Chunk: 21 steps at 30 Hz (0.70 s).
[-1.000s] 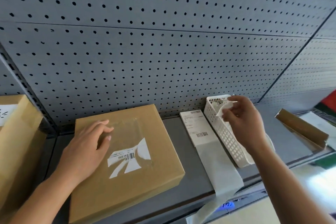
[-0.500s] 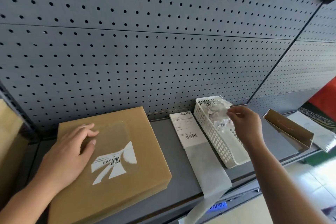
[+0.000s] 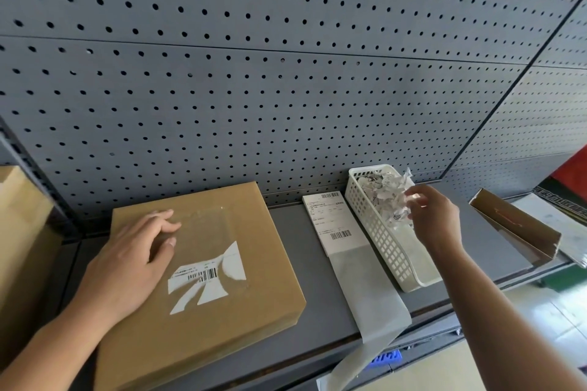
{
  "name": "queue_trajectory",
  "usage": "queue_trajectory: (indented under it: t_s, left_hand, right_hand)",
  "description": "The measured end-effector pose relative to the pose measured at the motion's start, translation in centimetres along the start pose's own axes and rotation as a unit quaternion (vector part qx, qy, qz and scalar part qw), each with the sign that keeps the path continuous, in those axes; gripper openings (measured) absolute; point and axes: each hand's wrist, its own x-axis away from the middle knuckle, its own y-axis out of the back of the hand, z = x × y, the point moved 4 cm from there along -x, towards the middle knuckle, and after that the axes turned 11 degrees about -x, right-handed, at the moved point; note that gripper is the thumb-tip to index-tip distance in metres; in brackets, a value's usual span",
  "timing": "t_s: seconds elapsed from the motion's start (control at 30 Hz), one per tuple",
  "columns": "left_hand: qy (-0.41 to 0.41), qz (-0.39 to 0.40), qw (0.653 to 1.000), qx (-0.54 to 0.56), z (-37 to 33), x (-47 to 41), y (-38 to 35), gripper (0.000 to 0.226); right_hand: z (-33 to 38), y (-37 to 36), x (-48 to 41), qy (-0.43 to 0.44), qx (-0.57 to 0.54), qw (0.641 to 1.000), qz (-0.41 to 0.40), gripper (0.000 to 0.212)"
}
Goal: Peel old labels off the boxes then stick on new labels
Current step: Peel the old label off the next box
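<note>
Torn old label (image 3: 206,276) sits lower centre on box (image 3: 222,336), just right of flat, pressing left hand (image 3: 133,260); right hand (image 3: 435,219) well apart over basket (image 3: 389,251), grip unclear.

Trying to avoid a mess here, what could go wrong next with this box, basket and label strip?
Torn label remnants remain on the box; a new label over them may sit uneven. Scraps heap above the basket rim, so more could spill. The label strip's liner hangs off the shelf edge and could snag.
</note>
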Motion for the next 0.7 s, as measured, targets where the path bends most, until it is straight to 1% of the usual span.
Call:
queue_trajectory:
  t_s: [0.27,0.4,0.57,0.7]
  left_hand:
    - [-0.001,0.001,1.000,-0.003,-0.1,0.0,0.0,0.014]
    - [-0.003,0.003,1.000,-0.003,0.0,0.0,0.0,0.014]
    - [-0.002,0.003,1.000,-0.004,0.0,0.0,-0.1,0.015]
    - [-0.005,0.000,1.000,-0.004,0.0,0.0,-0.1,0.015]
  right_hand:
    - [2.2,0.6,0.6,0.073,0.060,0.995,-0.029,0.031]
    - [2.7,1.0,0.7,0.084,0.052,0.994,-0.034,0.033]
    - [3.7,1.5,1.1,0.099,0.041,0.993,-0.048,0.042]
    - [4.9,1.7,1.6,0.120,0.039,0.989,-0.076,0.037]
